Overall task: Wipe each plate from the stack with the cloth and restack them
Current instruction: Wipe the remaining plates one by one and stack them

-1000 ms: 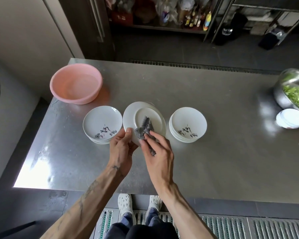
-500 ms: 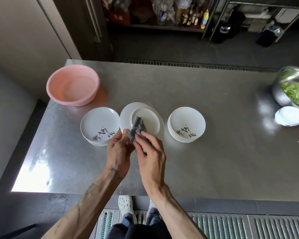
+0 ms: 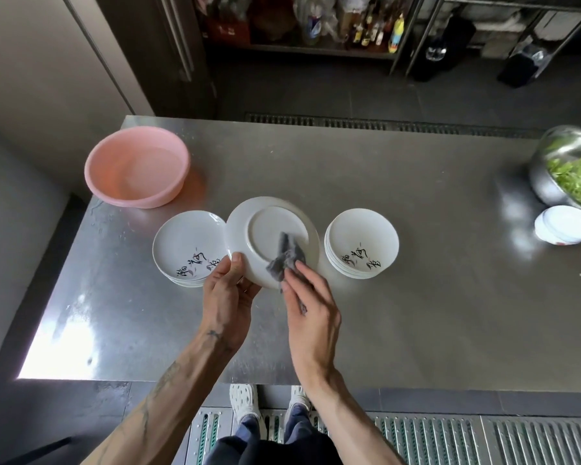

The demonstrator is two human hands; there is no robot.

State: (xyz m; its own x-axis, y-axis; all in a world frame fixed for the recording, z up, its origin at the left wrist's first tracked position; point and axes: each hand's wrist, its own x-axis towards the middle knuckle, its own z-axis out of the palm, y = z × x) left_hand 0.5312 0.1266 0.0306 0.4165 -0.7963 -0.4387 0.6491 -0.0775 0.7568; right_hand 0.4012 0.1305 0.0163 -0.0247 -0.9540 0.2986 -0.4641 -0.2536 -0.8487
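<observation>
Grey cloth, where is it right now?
Head view, centre: the right hand holds the grey cloth against the held plate, between the left stack and the right stack.

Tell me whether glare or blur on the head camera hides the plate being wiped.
Head view: hard glare on the steel table at its near-left corner, a smaller patch beside the metal bowl; the held plate is evenly lit and sharp, the cloth slightly motion-blurred; wide-angle lens bows the table edges; rear shelves are dim.
</observation>
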